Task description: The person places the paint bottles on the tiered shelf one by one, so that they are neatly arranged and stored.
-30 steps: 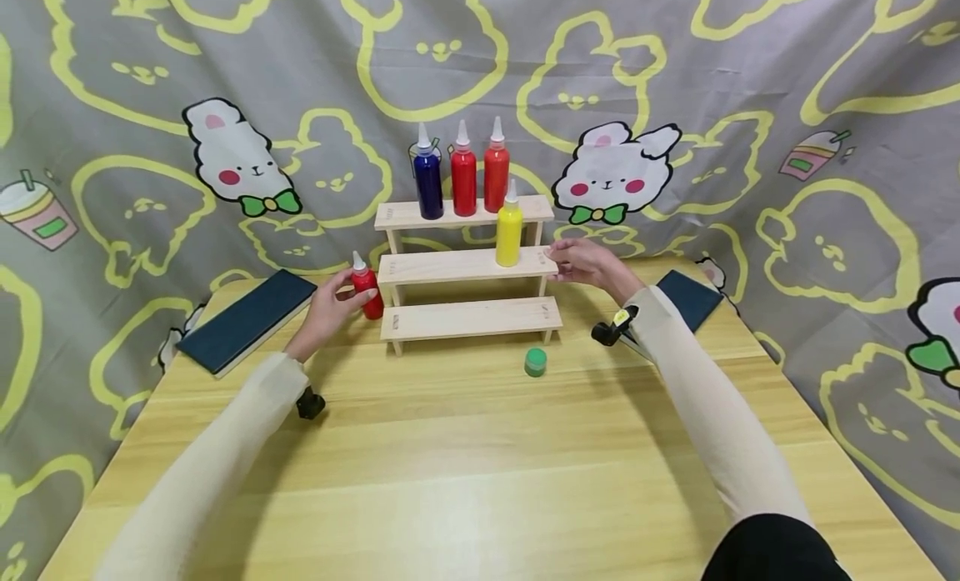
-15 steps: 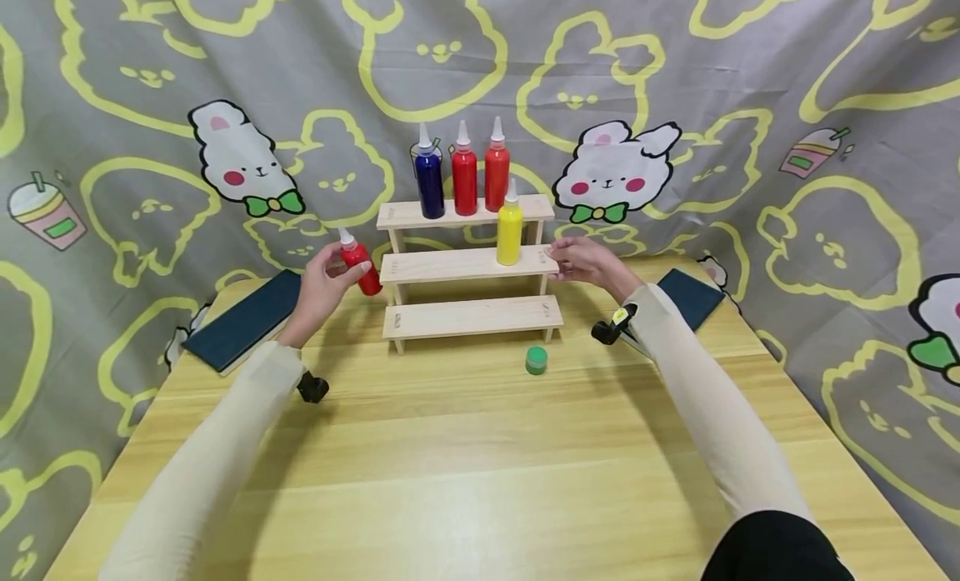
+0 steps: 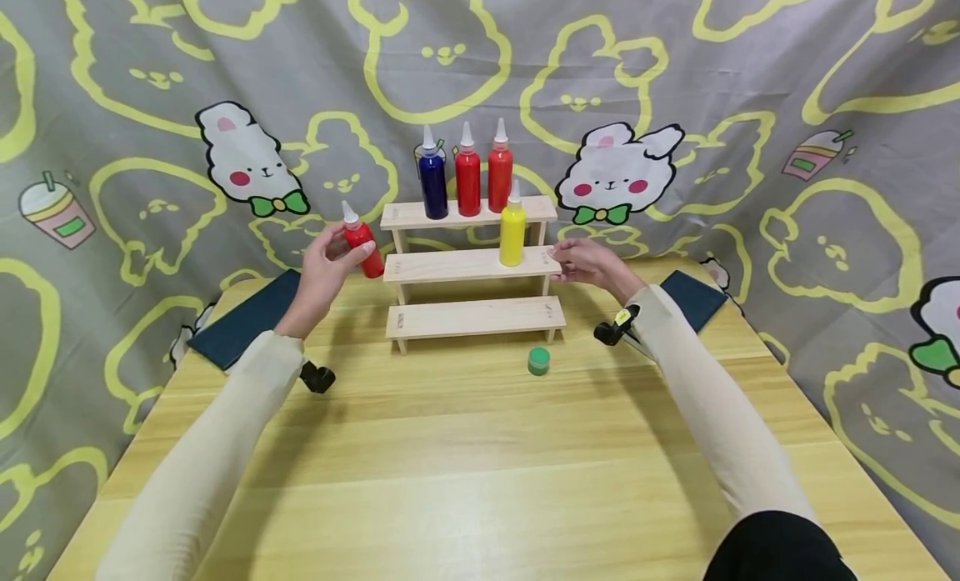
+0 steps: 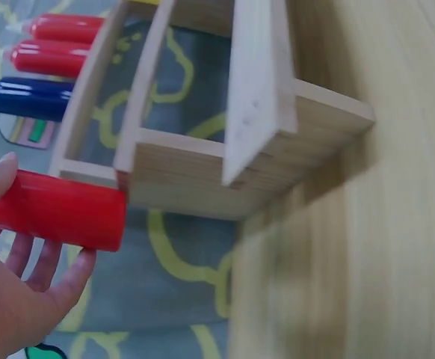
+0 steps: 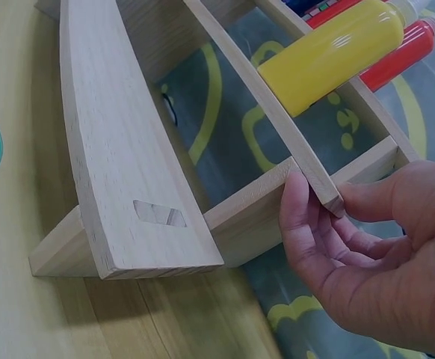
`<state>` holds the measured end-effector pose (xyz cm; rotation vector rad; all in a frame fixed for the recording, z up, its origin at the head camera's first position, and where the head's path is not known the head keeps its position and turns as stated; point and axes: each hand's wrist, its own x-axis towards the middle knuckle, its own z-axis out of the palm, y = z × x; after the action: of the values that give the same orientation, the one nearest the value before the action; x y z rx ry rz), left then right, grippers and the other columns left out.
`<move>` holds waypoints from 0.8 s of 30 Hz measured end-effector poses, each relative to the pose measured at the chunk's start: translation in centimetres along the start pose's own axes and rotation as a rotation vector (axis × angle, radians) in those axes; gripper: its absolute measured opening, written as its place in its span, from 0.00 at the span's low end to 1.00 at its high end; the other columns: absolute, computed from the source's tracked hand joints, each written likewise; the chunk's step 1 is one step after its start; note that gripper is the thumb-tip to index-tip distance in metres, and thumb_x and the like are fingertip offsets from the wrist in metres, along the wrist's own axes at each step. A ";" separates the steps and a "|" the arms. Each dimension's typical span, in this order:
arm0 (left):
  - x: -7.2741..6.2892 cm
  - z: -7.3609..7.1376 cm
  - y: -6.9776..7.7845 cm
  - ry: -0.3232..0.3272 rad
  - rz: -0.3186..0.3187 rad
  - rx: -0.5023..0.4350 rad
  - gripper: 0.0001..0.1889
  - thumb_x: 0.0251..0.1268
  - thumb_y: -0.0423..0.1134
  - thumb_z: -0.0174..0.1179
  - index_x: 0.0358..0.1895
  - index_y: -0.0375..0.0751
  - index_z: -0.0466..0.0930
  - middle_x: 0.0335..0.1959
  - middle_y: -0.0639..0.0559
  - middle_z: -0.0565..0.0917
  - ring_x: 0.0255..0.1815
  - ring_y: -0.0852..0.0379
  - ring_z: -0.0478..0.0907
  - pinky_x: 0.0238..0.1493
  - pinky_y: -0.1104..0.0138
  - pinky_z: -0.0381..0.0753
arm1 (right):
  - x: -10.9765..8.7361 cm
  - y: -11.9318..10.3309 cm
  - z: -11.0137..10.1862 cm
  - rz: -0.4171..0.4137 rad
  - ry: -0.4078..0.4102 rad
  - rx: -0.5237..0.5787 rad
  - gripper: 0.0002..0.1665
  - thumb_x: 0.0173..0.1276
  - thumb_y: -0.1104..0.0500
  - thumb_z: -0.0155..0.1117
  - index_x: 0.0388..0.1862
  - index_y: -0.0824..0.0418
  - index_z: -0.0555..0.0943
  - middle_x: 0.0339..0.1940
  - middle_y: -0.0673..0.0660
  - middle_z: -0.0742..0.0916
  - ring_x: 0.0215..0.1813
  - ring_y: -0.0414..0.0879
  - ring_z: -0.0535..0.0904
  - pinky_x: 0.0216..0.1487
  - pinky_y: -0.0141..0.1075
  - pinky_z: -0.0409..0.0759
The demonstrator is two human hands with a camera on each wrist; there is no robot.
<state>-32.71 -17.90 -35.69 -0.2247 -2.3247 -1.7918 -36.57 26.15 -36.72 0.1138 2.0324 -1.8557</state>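
My left hand (image 3: 324, 272) grips a red squeeze bottle (image 3: 364, 246) with a white pointed cap. The bottle leans, raised above the table beside the left end of a three-step wooden rack (image 3: 472, 318). In the left wrist view, thumb and fingers wrap the red bottle (image 4: 64, 211) close to the rack's side. My right hand (image 3: 588, 262) pinches the right end of the middle shelf; thumb and fingers of the right hand (image 5: 374, 247) close on that corner in the right wrist view. A yellow bottle (image 3: 512, 235) stands upright on the middle shelf near this hand.
On the top shelf stand a dark blue bottle (image 3: 433, 185) and two red bottles (image 3: 468, 183). A small green-lidded jar (image 3: 538, 361) sits before the rack. Dark flat boards lie left (image 3: 251, 318) and right (image 3: 693, 298), with a patterned curtain (image 3: 300, 56) behind.
My left hand has raised the red bottle from low beside the rack to about middle-shelf height, and the bottle has tilted. The right hand keeps its place on the shelf end.
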 end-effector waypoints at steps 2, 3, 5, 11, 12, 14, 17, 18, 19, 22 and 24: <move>0.1 0.2 0.8 0.008 0.028 0.001 0.31 0.72 0.49 0.68 0.75 0.49 0.71 0.68 0.47 0.78 0.65 0.53 0.74 0.65 0.61 0.80 | 0.0 0.0 -0.2 -0.002 -0.001 0.004 0.08 0.83 0.65 0.52 0.55 0.64 0.67 0.36 0.54 0.76 0.29 0.39 0.73 0.40 0.30 0.87; 0.2 0.2 1.2 0.011 0.039 0.007 0.31 0.72 0.49 0.68 0.75 0.49 0.72 0.68 0.48 0.78 0.65 0.53 0.74 0.64 0.61 0.81 | 0.0 0.0 -0.2 -0.003 -0.002 0.001 0.08 0.83 0.65 0.52 0.55 0.64 0.67 0.36 0.54 0.76 0.29 0.39 0.73 0.41 0.30 0.87; 0.4 0.2 1.8 0.013 0.061 0.013 0.31 0.73 0.50 0.68 0.75 0.50 0.72 0.68 0.48 0.78 0.65 0.53 0.75 0.65 0.59 0.82 | 0.1 -0.1 -0.3 -0.002 -0.007 0.005 0.08 0.83 0.66 0.52 0.55 0.64 0.67 0.36 0.54 0.75 0.29 0.39 0.73 0.41 0.30 0.87; 1.0 1.4 3.0 -0.021 0.096 -0.028 0.30 0.72 0.49 0.68 0.74 0.49 0.74 0.67 0.47 0.78 0.63 0.52 0.79 0.60 0.61 0.86 | 0.0 -0.1 -0.4 0.006 -0.010 -0.004 0.07 0.83 0.65 0.53 0.54 0.64 0.67 0.35 0.53 0.76 0.28 0.39 0.74 0.40 0.30 0.87; 1.2 1.6 3.1 -0.029 0.100 -0.034 0.29 0.72 0.48 0.68 0.74 0.49 0.75 0.67 0.47 0.78 0.62 0.52 0.79 0.59 0.62 0.86 | 0.0 -0.1 -0.4 0.005 -0.008 -0.003 0.07 0.83 0.65 0.53 0.54 0.64 0.68 0.35 0.53 0.76 0.28 0.39 0.74 0.40 0.30 0.87; 1.4 2.3 3.3 -0.044 0.107 -0.049 0.29 0.72 0.47 0.69 0.73 0.48 0.75 0.67 0.46 0.79 0.61 0.52 0.80 0.58 0.62 0.87 | 0.0 -0.2 -0.5 0.002 -0.007 -0.006 0.06 0.83 0.66 0.52 0.53 0.64 0.68 0.36 0.54 0.78 0.28 0.39 0.74 0.41 0.30 0.87; 1.8 3.4 3.5 -0.071 0.112 -0.054 0.29 0.72 0.46 0.68 0.74 0.47 0.75 0.67 0.46 0.79 0.60 0.51 0.79 0.58 0.61 0.86 | -0.1 -0.2 -0.7 -0.003 -0.004 -0.005 0.05 0.83 0.66 0.51 0.53 0.64 0.68 0.36 0.54 0.79 0.28 0.39 0.75 0.40 0.30 0.87; 1.9 3.7 3.6 -0.078 0.114 -0.055 0.29 0.72 0.46 0.68 0.74 0.46 0.75 0.68 0.46 0.79 0.60 0.51 0.79 0.59 0.60 0.86 | -0.1 -0.2 -0.7 -0.004 -0.003 -0.004 0.05 0.83 0.66 0.51 0.52 0.64 0.68 0.35 0.54 0.78 0.28 0.39 0.75 0.40 0.30 0.87; 2.0 4.1 3.6 -0.084 0.115 -0.059 0.29 0.72 0.46 0.69 0.73 0.46 0.75 0.67 0.46 0.79 0.60 0.50 0.79 0.59 0.59 0.86 | -0.1 -0.2 -0.7 -0.004 -0.001 0.000 0.05 0.83 0.66 0.51 0.52 0.63 0.68 0.35 0.53 0.78 0.28 0.39 0.76 0.40 0.30 0.87; 2.2 5.0 3.6 -0.103 0.114 -0.071 0.29 0.72 0.45 0.69 0.72 0.44 0.76 0.66 0.45 0.79 0.60 0.49 0.79 0.59 0.60 0.86 | 0.0 -0.2 -0.5 0.004 -0.006 0.010 0.05 0.83 0.66 0.52 0.53 0.64 0.68 0.35 0.54 0.78 0.28 0.39 0.76 0.38 0.30 0.87; 2.3 5.5 3.7 -0.105 0.114 -0.077 0.28 0.71 0.44 0.70 0.71 0.42 0.76 0.65 0.45 0.80 0.59 0.49 0.79 0.58 0.61 0.86 | 0.0 -0.1 -0.4 0.008 -0.011 0.011 0.05 0.83 0.66 0.52 0.53 0.64 0.68 0.35 0.53 0.78 0.28 0.39 0.75 0.39 0.30 0.87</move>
<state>-34.42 -11.65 -32.99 -0.4638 -2.2628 -1.8572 -36.74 26.54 -36.56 0.1140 2.0118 -1.8594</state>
